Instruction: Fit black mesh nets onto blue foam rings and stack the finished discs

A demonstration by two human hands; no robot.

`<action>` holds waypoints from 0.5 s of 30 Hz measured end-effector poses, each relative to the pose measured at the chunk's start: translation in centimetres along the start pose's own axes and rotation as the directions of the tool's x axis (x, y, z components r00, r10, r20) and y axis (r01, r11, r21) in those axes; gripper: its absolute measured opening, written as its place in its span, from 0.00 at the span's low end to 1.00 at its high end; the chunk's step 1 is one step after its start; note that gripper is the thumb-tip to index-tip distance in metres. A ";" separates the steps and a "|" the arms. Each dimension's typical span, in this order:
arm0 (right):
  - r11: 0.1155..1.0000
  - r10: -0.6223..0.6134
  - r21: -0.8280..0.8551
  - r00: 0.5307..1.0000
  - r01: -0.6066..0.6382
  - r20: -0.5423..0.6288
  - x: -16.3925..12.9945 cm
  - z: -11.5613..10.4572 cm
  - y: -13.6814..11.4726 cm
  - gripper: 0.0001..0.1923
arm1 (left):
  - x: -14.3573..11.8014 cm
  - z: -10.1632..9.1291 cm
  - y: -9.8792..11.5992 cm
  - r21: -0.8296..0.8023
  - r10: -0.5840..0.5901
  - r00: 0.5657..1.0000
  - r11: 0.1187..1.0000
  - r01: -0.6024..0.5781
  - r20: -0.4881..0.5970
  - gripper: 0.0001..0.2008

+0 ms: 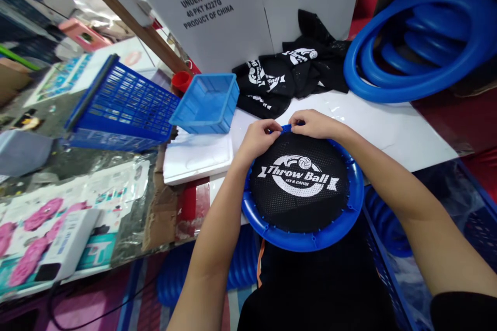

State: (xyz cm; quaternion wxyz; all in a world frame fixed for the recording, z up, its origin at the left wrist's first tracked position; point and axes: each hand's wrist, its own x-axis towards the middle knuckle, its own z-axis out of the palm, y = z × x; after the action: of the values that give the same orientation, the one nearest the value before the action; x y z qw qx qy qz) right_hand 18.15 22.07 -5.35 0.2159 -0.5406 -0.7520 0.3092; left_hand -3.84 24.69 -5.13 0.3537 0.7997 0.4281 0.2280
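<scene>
A blue plastic ring (pixel 267 230) with black mesh (pixel 303 209) stretched across it rests tilted at the table's near edge, close to my body. White "Throw Ball" lettering is printed on the mesh. At the far rim, my left hand (pixel 261 138) is closed, thumb and fingers pinching where the mesh edge meets the ring. Right beside it, my right hand (pixel 316 125) pinches the same stretch of edge, its fingers bent. The fingertips partly hide what lies between them. Small pegs show along the near inner edge of the ring.
Behind the hands lies a pile of black printed mesh pieces (pixel 272 80). Blue rings (pixel 392 95) are stacked at the right. To the left stand a light-blue bin (pixel 205 106) and a dark-blue basket (pixel 124 98). A white carton (pixel 217 20) backs the table.
</scene>
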 end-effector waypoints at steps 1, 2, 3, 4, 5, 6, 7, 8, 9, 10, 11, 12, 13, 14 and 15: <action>1.000 -0.021 -0.019 1.000 0.021 -0.001 -0.1 -0.2 0.1 0.07 | -0.2 -0.3 0.1 0.019 0.025 0.999 0.999 -0.025 0.025 0.07; 0.998 -0.045 -0.053 0.999 0.044 -0.017 -0.2 -0.5 0.3 0.07 | -0.4 -0.5 0.1 0.041 0.056 0.997 0.997 -0.058 0.048 0.08; 0.992 -0.064 -0.110 0.996 0.058 -0.057 -0.4 -1.1 0.6 0.07 | -0.6 -0.7 0.1 0.066 0.092 0.993 0.993 -0.096 0.069 0.08; 0.981 -0.068 -0.191 0.990 0.043 -0.127 -0.7 -1.7 1.0 0.08 | -0.8 -0.8 0.1 0.092 0.126 0.988 0.987 -0.134 0.088 0.08; 0.959 -0.052 -0.283 0.973 -0.014 -0.224 -1.0 -2.5 1.6 0.10 | -1.0 -0.8 0.1 0.116 0.156 0.982 0.979 -0.167 0.105 0.08; 0.923 -0.014 -0.366 0.942 -0.116 -0.336 -1.4 -3.4 2.2 0.12 | -1.1 -0.6 0.1 0.141 0.176 0.977 0.971 -0.192 0.121 0.08; 0.872 0.045 -0.419 0.894 -0.253 -0.446 -1.9 -4.4 2.9 0.15 | -1.2 -0.4 0.1 0.168 0.189 0.972 0.963 -0.211 0.137 0.09; 0.808 0.115 -0.439 0.837 -0.392 -0.536 -2.3 -5.2 3.6 0.19 | -1.3 -0.1 0.1 0.198 0.197 0.969 0.954 -0.224 0.148 0.09; 0.742 0.185 -0.440 0.786 -0.506 -0.590 -2.8 -6.0 4.3 0.21 | -1.3 0.3 0.1 0.233 0.200 0.968 0.945 -0.232 0.151 0.10; 0.687 0.246 -0.438 0.752 -0.580 -0.612 -3.2 -6.7 4.9 0.23 | -1.3 0.8 0.1 0.271 0.201 0.969 0.934 -0.235 0.146 0.10; 0.648 0.293 -0.439 0.735 -0.623 -0.611 -3.4 -7.2 5.3 0.24 | -1.3 1.2 0.2 0.308 0.202 0.970 0.922 -0.234 0.134 0.11; 0.623 0.326 -0.442 0.728 -0.645 -0.604 -3.6 -7.5 5.7 0.24 | -1.3 1.5 0.2 0.342 0.205 0.972 0.910 -0.233 0.118 0.11; 0.608 0.348 -0.441 0.721 -0.660 -0.600 -3.7 -7.7 5.9 0.24 | -1.3 1.9 0.3 0.370 0.213 0.972 0.899 -0.236 0.101 0.12; 0.595 0.366 -0.433 0.708 -0.677 -0.604 -3.8 -7.8 6.1 0.24 | -1.3 2.1 0.4 0.392 0.230 0.969 0.887 -0.245 0.086 0.12; 0.580 0.390 -0.416 0.687 -0.700 -0.613 -3.7 -7.8 6.1 0.24 | -1.4 2.3 0.4 0.405 0.255 0.964 0.876 -0.263 0.075 0.13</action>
State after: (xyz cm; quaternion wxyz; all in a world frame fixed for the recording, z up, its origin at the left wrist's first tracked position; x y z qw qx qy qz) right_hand 28.68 21.72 -4.00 0.0853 -0.8464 -0.5240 -0.0415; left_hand -2.79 22.53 -6.36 0.1480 0.9083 0.3522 0.1703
